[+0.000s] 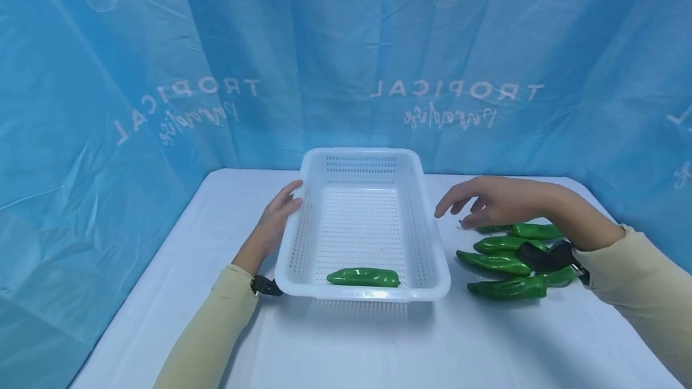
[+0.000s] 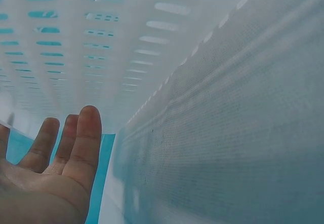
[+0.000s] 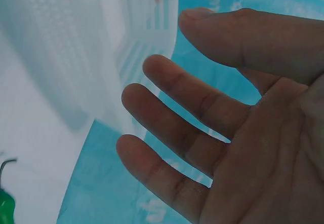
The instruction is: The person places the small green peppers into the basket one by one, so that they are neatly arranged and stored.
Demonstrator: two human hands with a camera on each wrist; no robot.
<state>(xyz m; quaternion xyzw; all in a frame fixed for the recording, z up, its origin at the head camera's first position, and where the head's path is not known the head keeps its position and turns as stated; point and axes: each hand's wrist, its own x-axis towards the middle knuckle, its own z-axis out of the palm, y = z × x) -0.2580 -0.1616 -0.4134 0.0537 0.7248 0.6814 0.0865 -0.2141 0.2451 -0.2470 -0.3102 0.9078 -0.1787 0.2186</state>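
A white perforated plastic basket [image 1: 359, 227] stands mid-table with one long green pepper [image 1: 363, 277] lying crosswise inside at its near end. At the basket's left rim is my left hand [image 1: 277, 221], its fingertips touching the rim; the left wrist view shows those fingers [image 2: 86, 143] fairly straight beside the slotted wall. My right hand [image 1: 486, 202] hovers just right of the basket, fingers loosely bent and nothing held. In the right wrist view its fingers [image 3: 172, 122] are spread before the basket wall. Several green peppers [image 1: 508, 288] lie below the right forearm, partly hidden by it.
White cloth covers the table [image 1: 346, 353]. A blue printed curtain [image 1: 346, 65] hangs along the table's back and left and right sides. The loose peppers form a group to the right of the basket.
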